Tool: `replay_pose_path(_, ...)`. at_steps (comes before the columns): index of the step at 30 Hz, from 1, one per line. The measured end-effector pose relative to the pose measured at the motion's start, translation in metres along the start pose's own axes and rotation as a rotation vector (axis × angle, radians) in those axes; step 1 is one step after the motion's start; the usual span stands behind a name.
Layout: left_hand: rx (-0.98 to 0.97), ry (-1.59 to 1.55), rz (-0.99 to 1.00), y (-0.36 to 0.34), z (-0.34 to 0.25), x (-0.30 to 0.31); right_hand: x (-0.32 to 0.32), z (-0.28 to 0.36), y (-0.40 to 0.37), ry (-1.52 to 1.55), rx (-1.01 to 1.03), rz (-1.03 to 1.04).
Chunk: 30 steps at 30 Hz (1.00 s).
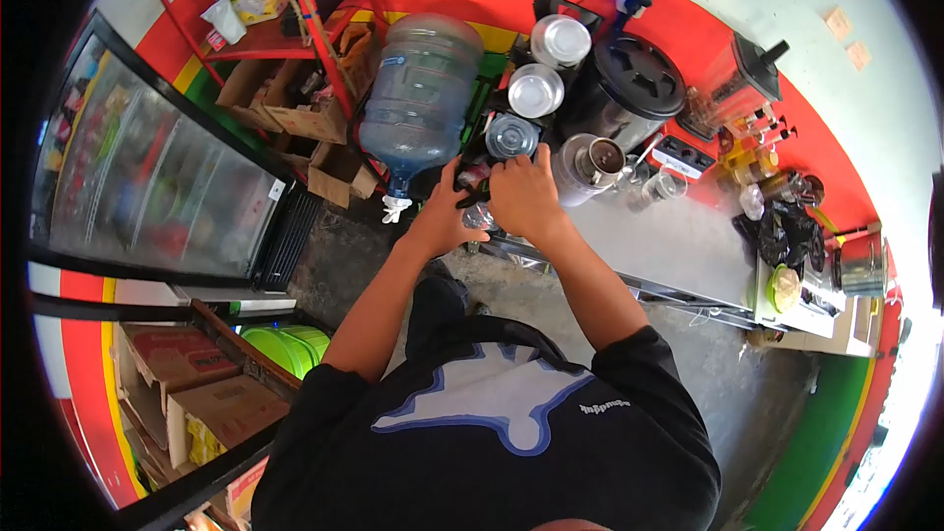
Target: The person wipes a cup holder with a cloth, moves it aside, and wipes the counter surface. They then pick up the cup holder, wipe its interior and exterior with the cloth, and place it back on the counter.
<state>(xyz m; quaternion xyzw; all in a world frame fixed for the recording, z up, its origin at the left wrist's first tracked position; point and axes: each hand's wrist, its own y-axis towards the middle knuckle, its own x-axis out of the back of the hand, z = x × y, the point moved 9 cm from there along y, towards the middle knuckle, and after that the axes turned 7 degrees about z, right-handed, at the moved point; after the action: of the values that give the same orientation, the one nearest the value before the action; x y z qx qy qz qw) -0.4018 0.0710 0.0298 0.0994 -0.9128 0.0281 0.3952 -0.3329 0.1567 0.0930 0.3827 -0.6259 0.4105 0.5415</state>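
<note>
The left hand and right hand are side by side at the left end of the bench, just before a row of three containers. Left of the row is the water jug; beyond it stand the rack, then the fridge. Right of the row come the lidded tub and, farther along, the blender. Plastic bags lie near the bench's right end.

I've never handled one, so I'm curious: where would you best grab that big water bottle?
Probably grip the big water bottle around its narrow neck, from the near side, supporting the wide body from below. The neck points to the near side, ending in a white tap that looks less sturdy to pull on.
</note>
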Motion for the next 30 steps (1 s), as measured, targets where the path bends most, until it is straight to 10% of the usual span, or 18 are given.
replay_pose_path(6, 0.064, -0.107, 0.043, 0.0, 0.014, -0.009, -0.017, -0.006, 0.015, 0.128, 0.029, 0.181)
replay_pose_path(19, -0.009, -0.37, -0.161, -0.008, -0.002, 0.01, 0.05, -0.073, -0.058, 1.032, 0.143, -0.332)
replay_pose_path(22, 0.037, -0.398, -0.15, -0.011, 0.013, 0.003, 0.006, -0.117, -0.079, 1.545, -0.132, -0.637)
replay_pose_path(30, 0.017, -0.759, -0.114, 0.002, 0.067, -0.02, -0.151, -0.109, -0.098, 1.779, -0.501, -0.638)
